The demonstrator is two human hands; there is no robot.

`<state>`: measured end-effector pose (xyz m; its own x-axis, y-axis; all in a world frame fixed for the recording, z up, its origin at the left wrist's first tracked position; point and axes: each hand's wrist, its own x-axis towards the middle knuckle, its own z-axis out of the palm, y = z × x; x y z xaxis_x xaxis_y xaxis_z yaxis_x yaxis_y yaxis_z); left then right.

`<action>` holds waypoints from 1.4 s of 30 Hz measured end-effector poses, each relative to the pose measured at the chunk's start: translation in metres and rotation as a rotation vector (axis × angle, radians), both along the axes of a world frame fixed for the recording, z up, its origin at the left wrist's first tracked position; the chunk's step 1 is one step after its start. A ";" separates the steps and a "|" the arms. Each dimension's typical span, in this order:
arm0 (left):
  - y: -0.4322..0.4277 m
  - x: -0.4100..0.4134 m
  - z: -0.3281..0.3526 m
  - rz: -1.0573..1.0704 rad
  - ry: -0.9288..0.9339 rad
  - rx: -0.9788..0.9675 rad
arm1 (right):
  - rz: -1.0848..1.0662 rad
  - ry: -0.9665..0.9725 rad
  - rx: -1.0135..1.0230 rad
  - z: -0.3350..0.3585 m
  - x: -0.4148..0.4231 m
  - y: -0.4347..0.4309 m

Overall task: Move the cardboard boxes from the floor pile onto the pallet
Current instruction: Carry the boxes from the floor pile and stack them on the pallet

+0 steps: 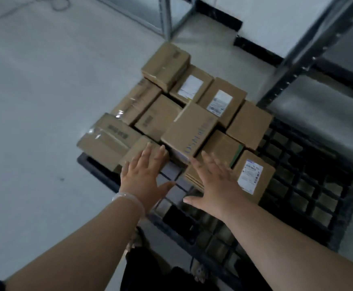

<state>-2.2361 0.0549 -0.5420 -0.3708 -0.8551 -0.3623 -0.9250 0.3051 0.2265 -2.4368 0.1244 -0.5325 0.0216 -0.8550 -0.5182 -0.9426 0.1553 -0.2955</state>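
Several brown cardboard boxes sit packed together on a black grid pallet (310, 185). One box with blue lettering (190, 129) lies tilted on top of the others in the middle. My left hand (144, 175) reaches out with straight fingers, its fingertips over a small box (139, 149) at the near left. My right hand (215, 181) is spread flat with fingers apart, hovering just in front of the tilted box and beside a labelled box (255, 175). Neither hand holds anything.
A metal shelving rack (310, 51) stands at the right behind the pallet, and another frame (167, 15) at the back. Grey floor (45, 101) spreads to the left. The pallet's right and near parts show bare grid. My feet (198, 271) are at the bottom.
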 end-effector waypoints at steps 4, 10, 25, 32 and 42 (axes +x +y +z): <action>0.017 0.083 0.112 0.208 0.041 -0.080 | 0.233 -0.040 -0.113 0.111 0.079 -0.033; 0.074 0.218 0.232 0.499 0.068 -0.142 | 0.589 -0.067 -0.214 0.233 0.235 -0.035; 0.204 0.588 0.420 1.065 -0.064 -0.443 | 1.040 -0.173 -0.569 0.409 0.636 0.008; 0.195 0.687 0.460 1.195 -0.064 -0.582 | 1.148 -0.217 -0.678 0.452 0.757 -0.014; 0.128 0.793 0.463 1.446 -0.109 -0.553 | 1.448 -0.142 -0.651 0.451 0.901 -0.103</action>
